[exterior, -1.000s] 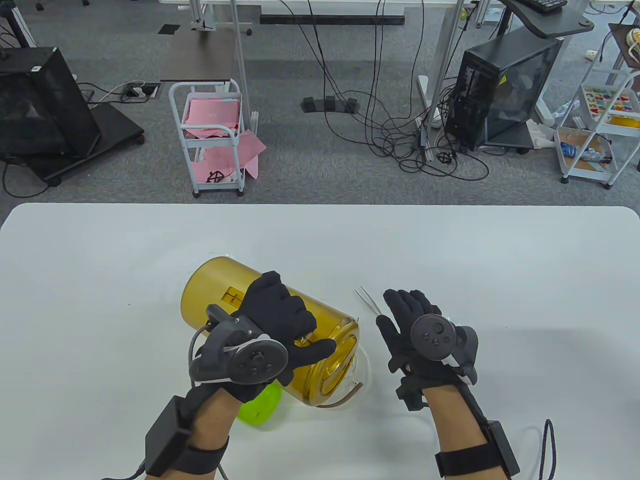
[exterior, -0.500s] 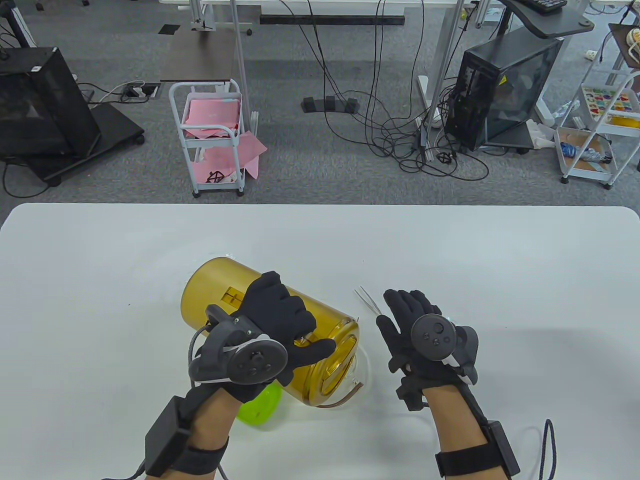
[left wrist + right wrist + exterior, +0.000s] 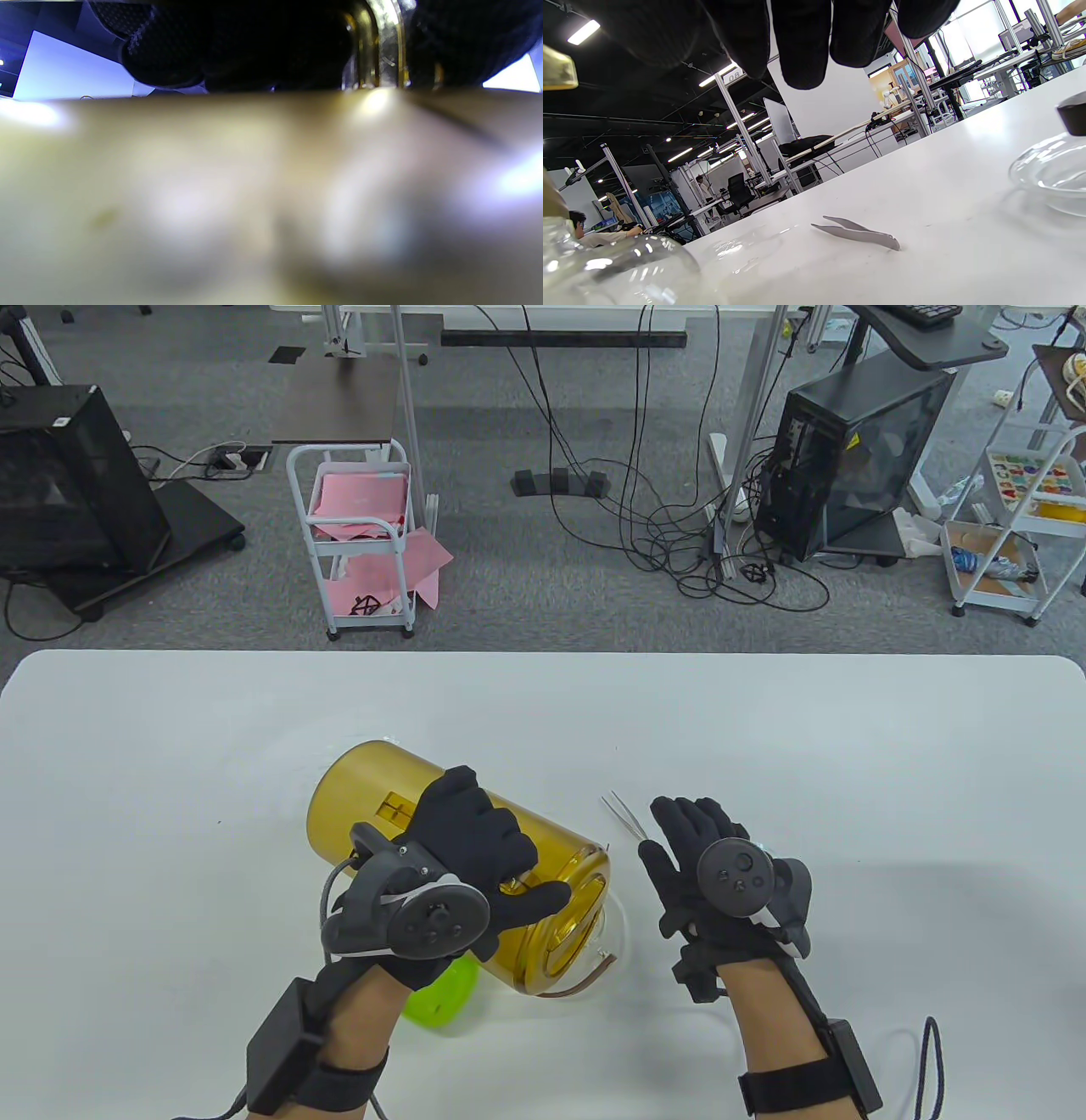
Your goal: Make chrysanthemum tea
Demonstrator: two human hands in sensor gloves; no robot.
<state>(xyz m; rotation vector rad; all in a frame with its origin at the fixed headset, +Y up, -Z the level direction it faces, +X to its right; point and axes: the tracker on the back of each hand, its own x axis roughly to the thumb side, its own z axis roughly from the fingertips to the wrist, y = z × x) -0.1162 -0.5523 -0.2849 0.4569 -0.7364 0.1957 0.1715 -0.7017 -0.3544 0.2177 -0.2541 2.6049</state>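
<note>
1. No visible shift against the earlier table frames: hands, jar, tweezers all in the same spots.
2. Amber jar point(image 3: 441, 848) tipped on its side over the table point(image 3: 170, 780), mouth aimed toward the near-right, above a clear glass vessel point(image 3: 615, 937).
3. Left hand point(image 3: 475, 857) wrapped over the jar near its mouth, fingers curled round the body, thumb along the rim side.
4. Left wrist view: mostly blurred amber wall, dark glove at top.
5. Green lid point(image 3: 441, 997) just near of the jar, partly under the left wrist.
6. Tweezers point(image 3: 624, 817) flat on the table, right of the jar mouth.
7. Right hand point(image 3: 704, 857) right of the jar, fingers straight and relaxed, gripping nothing, tips just beside the tweezers.
</note>
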